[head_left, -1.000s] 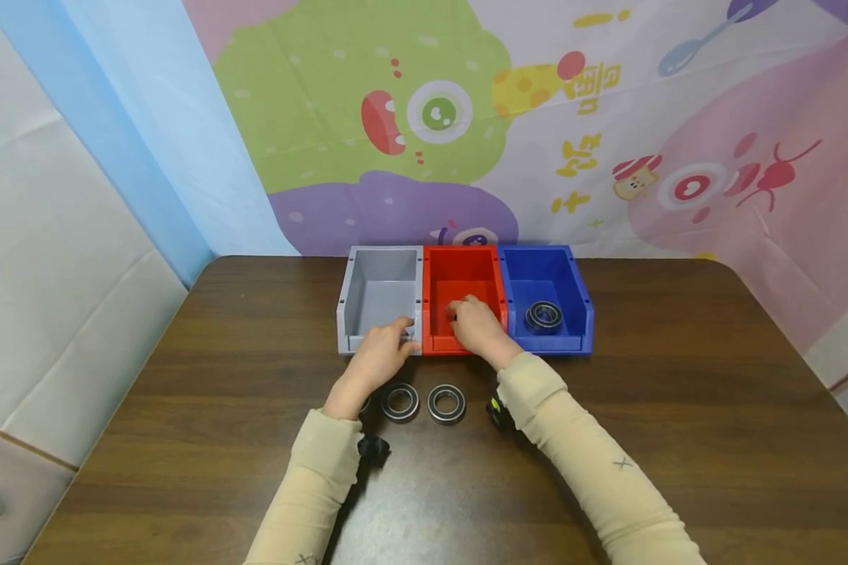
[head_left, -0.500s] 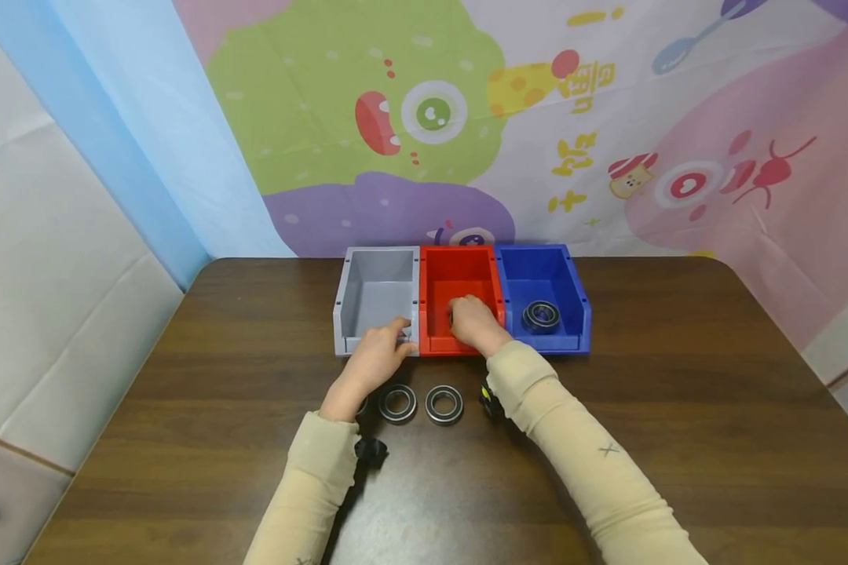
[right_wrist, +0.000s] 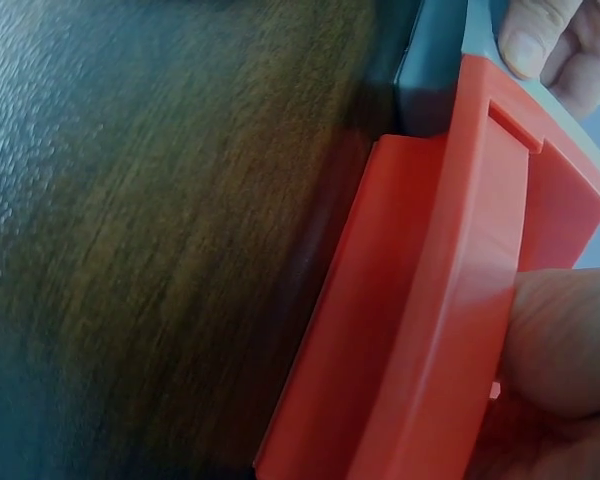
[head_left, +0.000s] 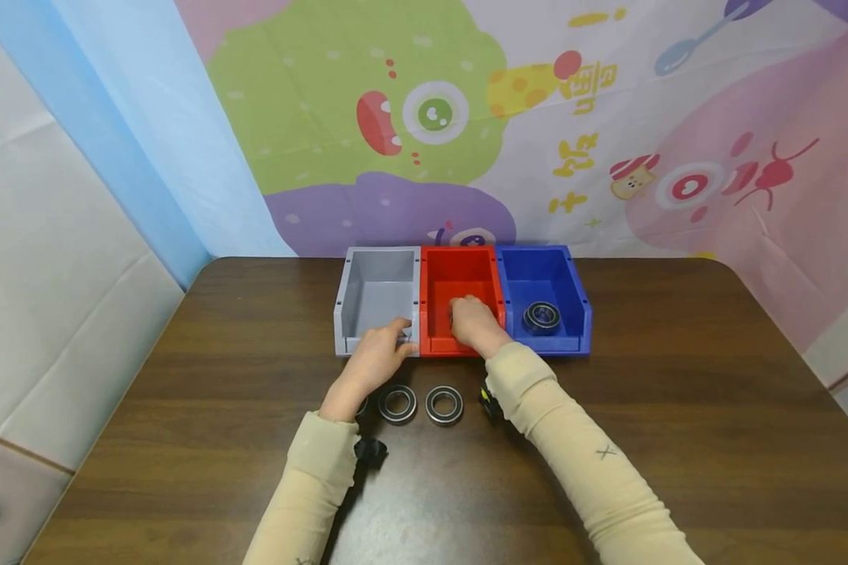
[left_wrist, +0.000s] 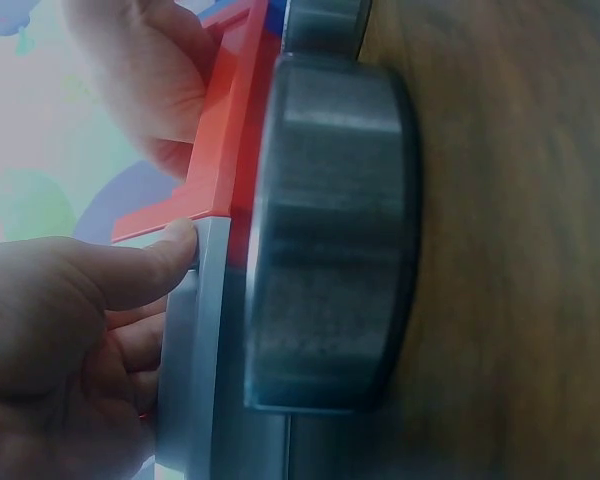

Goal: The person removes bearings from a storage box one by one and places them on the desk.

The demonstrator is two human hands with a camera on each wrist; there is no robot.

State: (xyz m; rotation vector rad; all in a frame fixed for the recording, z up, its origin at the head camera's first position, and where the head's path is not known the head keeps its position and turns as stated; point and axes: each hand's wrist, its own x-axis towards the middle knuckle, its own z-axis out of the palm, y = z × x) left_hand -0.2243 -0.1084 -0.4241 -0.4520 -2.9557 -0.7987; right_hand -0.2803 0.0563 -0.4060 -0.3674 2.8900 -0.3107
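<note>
My left hand [head_left: 378,355] is at the front right corner of the grey bin [head_left: 345,314]. In the left wrist view its thumb [left_wrist: 160,262] presses the rim while the other fingers curl inside, pinching the wall. My right hand [head_left: 475,323] reaches down into the red bin [head_left: 459,267], its fingers curled about a dark ring edge, a bearing [head_left: 451,317] mostly hidden by the hand. The red front wall hides its fingertips in the right wrist view. Another bearing [head_left: 541,317] lies in the blue bin [head_left: 585,329].
Two bearings, a left one [head_left: 398,404] and a right one [head_left: 444,406], lie flat on the wooden table [head_left: 678,392] before the bins. A further bearing [head_left: 363,406] is partly hidden by my left wrist. A printed cloth [head_left: 367,212] hangs behind the table.
My right hand has lowered slightly within the red bin, and less of the dark ring shows under its fingers. The left hand keeps its place on the grey bin.
</note>
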